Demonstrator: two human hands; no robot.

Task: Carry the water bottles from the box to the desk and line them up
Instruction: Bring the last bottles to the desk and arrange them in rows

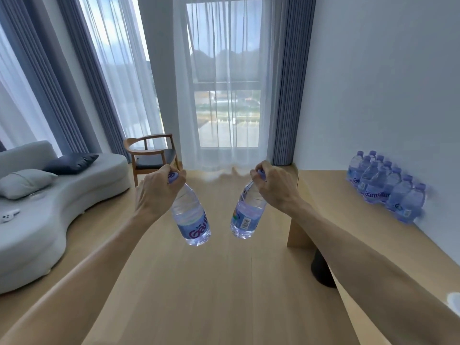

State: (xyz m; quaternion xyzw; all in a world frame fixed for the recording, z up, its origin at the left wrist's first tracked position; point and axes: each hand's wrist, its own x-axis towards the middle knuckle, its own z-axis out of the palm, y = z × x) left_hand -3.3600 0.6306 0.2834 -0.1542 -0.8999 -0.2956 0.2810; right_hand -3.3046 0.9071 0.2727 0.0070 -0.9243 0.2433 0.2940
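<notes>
Left hand (159,185): raised over the wooden floor (224,282), fingers curled round the purple cap and neck of a water bottle (191,217). The bottle is held in the air, hanging down and tilted, its base pointing toward the lower right; a blue label with purple lettering is seen on its lower half.

Right hand (271,186): raised at about the same height, fingers closed round the cap and neck of a second water bottle (246,215). This bottle is also held in the air, tilted with its base toward the lower left; a barcode is visible on its label. The two held bottles are near each other but apart, bases angled toward one another.

Desk (323,190): light wood, set along the white wall (373,95) at the right.

Row of bottles (388,188): a group of matching purple-capped bottles is stood upright on the desk, close against the wall, packed touching one another. The exact count cannot be told.

Other items: a grey sofa (62,207) with two cushions at the left; a wooden chair (151,155) by the window (224,95); sheer white curtains flanked by blue-grey drapes (286,95); a dark round object (321,267) beside the desk's end, partly hidden by the right forearm.
</notes>
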